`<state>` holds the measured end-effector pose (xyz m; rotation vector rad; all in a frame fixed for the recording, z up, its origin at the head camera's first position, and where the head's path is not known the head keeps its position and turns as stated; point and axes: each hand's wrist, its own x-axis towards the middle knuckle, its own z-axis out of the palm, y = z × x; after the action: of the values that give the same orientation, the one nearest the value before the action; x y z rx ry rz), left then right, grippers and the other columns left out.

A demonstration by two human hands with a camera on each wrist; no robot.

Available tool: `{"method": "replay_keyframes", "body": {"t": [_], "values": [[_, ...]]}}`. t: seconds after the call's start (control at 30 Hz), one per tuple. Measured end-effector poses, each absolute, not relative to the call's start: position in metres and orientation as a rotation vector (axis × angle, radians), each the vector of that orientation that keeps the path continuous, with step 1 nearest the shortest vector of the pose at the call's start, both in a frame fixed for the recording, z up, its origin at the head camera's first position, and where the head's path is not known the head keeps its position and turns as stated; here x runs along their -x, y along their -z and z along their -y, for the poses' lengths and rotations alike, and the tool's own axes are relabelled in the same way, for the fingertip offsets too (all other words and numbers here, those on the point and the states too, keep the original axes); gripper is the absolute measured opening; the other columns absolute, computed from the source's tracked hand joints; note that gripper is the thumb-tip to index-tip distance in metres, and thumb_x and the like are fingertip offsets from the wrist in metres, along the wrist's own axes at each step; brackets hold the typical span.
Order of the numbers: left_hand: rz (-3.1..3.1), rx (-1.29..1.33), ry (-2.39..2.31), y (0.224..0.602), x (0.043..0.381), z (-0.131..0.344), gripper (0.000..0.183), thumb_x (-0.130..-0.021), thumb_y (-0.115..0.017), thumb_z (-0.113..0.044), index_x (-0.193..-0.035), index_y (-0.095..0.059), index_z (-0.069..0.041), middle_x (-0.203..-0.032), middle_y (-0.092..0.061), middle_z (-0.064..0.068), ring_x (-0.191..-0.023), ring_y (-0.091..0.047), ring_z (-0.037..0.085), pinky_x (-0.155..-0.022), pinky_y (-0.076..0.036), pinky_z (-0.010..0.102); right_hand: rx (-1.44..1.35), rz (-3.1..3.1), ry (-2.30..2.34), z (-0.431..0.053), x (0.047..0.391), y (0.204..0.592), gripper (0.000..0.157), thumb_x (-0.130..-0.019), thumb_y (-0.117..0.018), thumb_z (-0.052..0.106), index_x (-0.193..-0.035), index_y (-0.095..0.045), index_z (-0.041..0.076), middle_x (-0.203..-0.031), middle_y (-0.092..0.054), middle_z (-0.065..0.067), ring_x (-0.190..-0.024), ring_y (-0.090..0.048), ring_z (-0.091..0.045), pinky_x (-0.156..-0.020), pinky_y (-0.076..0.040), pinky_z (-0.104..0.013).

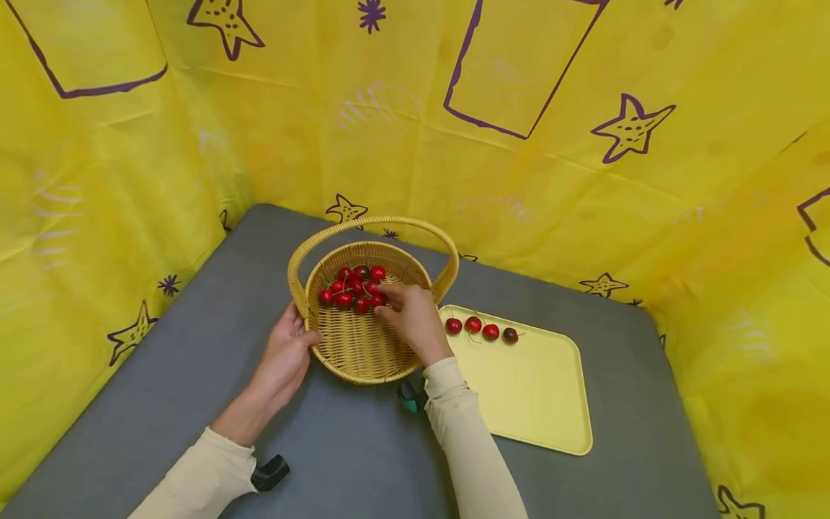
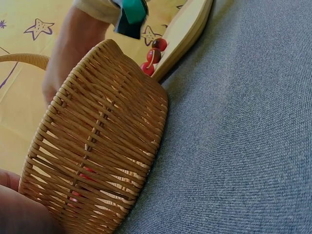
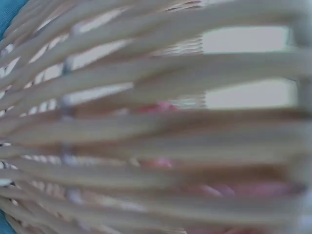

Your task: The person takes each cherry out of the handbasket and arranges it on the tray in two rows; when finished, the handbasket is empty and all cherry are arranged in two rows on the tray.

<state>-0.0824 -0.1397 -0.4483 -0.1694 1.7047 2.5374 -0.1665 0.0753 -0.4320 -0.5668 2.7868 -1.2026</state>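
Observation:
A round wicker basket with a tall arched handle stands tilted on the grey table. Its left rim is held by my left hand, thumb over the edge and fingers outside. Several dark red cherries are bunched at the far side inside. Reaching over the right rim, my right hand pinches a cherry between thumb and fingers, partly hidden by them. In the left wrist view the woven wall hides my right fingers. Blurred wicker fills the right wrist view, with red showing through its gaps.
To the right of the basket lies a pale yellow tray, with several cherries in a row near its far edge. The grey table meets yellow cloth walls printed with purple starfish. Black wrist gear sticks out from the left sleeve.

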Motion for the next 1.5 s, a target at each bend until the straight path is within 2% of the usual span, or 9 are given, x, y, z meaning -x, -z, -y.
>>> {"method": "replay_keyframes", "body": {"t": [0.23,0.4,0.6,0.83,1.23,1.5], "values": [[-1.708,0.155,-2.545,0.447,0.082,0.142,0.090,-0.092,-0.037,0.023,-0.169,0.000,-0.004,-0.174,-0.014,0.017,-0.161,-0.012,0.028,-0.131,-0.013,0.041,0.555,-2.682,1.459,-0.087,0.149,0.404,0.042,-0.095,-0.081,0.014,-0.136,-0.074,0.011,-0.132,-0.073,-0.007,-0.115,-0.073,-0.018,-0.092,-0.060,-0.029],[-1.713,0.155,-2.541,0.446,0.082,0.143,0.089,-0.093,-0.037,0.022,-0.169,0.001,-0.004,-0.175,-0.012,0.017,-0.161,-0.011,0.028,-0.131,-0.012,0.041,0.552,-2.668,1.592,-0.103,0.136,0.384,0.040,-0.094,-0.081,0.012,-0.133,-0.075,0.012,-0.128,-0.075,-0.006,-0.112,-0.074,-0.017,-0.090,-0.061,-0.029],[-1.715,0.166,-2.532,0.448,0.083,0.143,0.088,-0.094,-0.036,0.021,-0.169,0.001,-0.004,-0.175,-0.011,0.016,-0.161,-0.010,0.028,-0.131,-0.012,0.041,0.481,-2.660,1.715,-0.134,0.122,0.364,0.041,-0.092,-0.083,0.011,-0.132,-0.076,0.015,-0.124,-0.076,-0.005,-0.111,-0.075,-0.017,-0.087,-0.061,-0.028],[-1.724,0.168,-2.523,0.446,0.085,0.143,0.090,-0.094,-0.037,0.022,-0.170,0.002,-0.006,-0.176,-0.011,0.014,-0.161,-0.010,0.025,-0.131,-0.011,0.040,0.341,-2.695,1.822,-0.179,0.111,0.351,0.042,-0.090,-0.084,0.007,-0.131,-0.076,0.011,-0.124,-0.076,-0.007,-0.111,-0.075,-0.018,-0.085,-0.061,-0.026],[-1.710,0.160,-2.513,0.445,0.084,0.140,0.089,-0.095,-0.037,0.021,-0.170,0.003,-0.007,-0.176,-0.010,0.012,-0.161,-0.009,0.023,-0.131,-0.011,0.039,-0.213,-2.936,1.758,-0.268,0.099,0.376,0.044,-0.092,-0.082,0.012,-0.135,-0.073,0.007,-0.129,-0.074,-0.013,-0.116,-0.072,-0.027,-0.086,-0.056,-0.016],[-1.698,0.161,-2.515,0.443,0.082,0.139,0.089,-0.096,-0.036,0.021,-0.170,0.002,-0.008,-0.176,-0.010,0.013,-0.161,-0.009,0.026,-0.131,-0.012,0.038,-0.440,-2.940,1.593,-0.297,0.096,0.411,0.044,-0.095,-0.080,0.010,-0.137,-0.070,0.001,-0.133,-0.070,-0.020,-0.118,-0.071,-0.032,-0.082,-0.053,-0.010]]}}
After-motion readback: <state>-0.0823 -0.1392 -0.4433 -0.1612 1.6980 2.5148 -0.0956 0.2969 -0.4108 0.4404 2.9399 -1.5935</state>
